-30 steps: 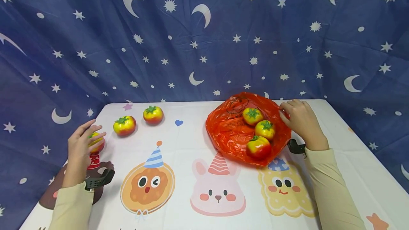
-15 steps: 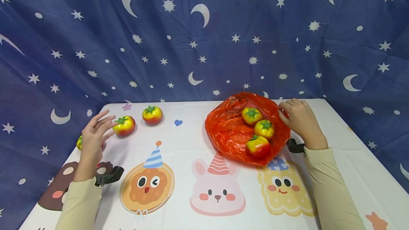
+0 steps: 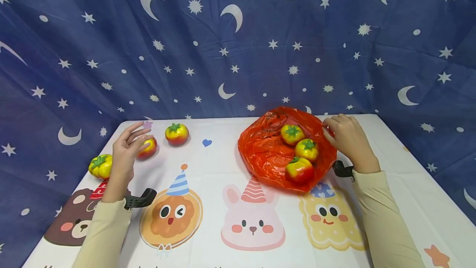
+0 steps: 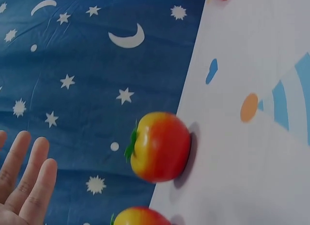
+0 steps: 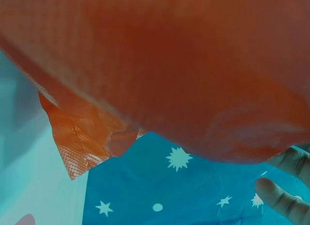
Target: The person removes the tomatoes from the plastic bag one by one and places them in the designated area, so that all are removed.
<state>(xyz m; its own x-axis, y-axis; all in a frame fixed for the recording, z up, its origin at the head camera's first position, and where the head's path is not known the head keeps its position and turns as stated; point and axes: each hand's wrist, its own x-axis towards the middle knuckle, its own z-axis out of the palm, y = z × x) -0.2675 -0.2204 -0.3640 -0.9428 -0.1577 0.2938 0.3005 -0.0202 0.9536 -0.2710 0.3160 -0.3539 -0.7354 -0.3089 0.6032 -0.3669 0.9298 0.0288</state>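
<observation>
My left hand (image 3: pixel 125 152) hovers over the left of the table, fingers spread and holding nothing. Partly behind it sits a red-and-yellow toy tomato (image 3: pixel 148 149); a second tomato (image 3: pixel 176 134) lies just beyond to the right, and a third (image 3: pixel 100 166) to the hand's left. In the left wrist view, one tomato (image 4: pixel 161 147) appears beyond the fingers (image 4: pixel 38 191). My right hand (image 3: pixel 346 140) pinches the right rim of a red plastic bag (image 3: pixel 260 152). Several tomatoes (image 3: pixel 306 150) rest on the bag. Up close, its film covers much of the right wrist view.
A white tablecloth (image 3: pixel 208 222) printed with cartoon animals and treats covers the table. Behind it hangs a dark blue curtain (image 3: pixel 201 44) with moons and stars, close to the table's back edge.
The left hand has moved right and away from the body, from the leftmost tomato to in front of the middle one. The right hand stays at the bag's rim.
</observation>
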